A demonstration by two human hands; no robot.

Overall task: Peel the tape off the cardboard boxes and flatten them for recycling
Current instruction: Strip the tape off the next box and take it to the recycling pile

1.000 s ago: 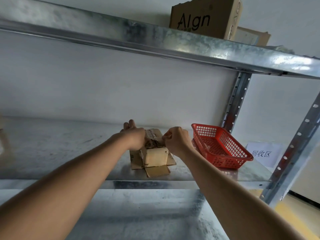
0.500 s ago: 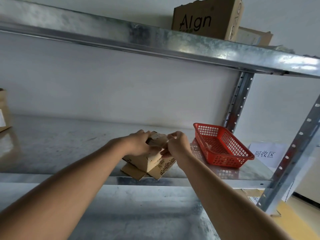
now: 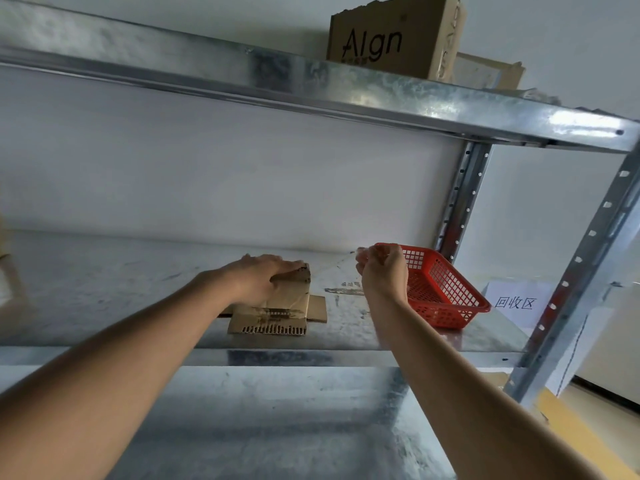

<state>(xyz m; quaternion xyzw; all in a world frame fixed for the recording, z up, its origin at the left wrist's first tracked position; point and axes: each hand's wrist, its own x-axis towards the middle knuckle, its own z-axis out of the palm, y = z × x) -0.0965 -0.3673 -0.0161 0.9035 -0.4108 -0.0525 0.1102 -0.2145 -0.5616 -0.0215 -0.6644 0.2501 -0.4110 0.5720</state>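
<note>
The person is pulling tape off a small cardboard box (image 3: 277, 306) that sits on the metal shelf (image 3: 104, 289), a little below the middle of the frame. The left hand (image 3: 258, 277) lies flat on top of the box with straight fingers and presses it down. The box looks squashed already, with its flaps spread out on the shelf.

The right hand (image 3: 382, 268) is lifted up, just right of the middle. Its fingers are curled and pinch something thin. A faint clear strip of tape (image 3: 332, 266) seems to stretch from the box corner up to those fingers, but it is hard to see.

I think this is the peeling step, nearly done for this box. Next, the tape needs to come all the way free and go somewhere, maybe the red basket (image 3: 446, 296) just beside the right hand. Sticky tape may cling to the fingers.

On the top shelf, in the upper right of the frame, a brown box (image 3: 391, 36) says "AIgn". At the right edge, a white paper sign (image 3: 516, 303) reads "回收区".
</note>
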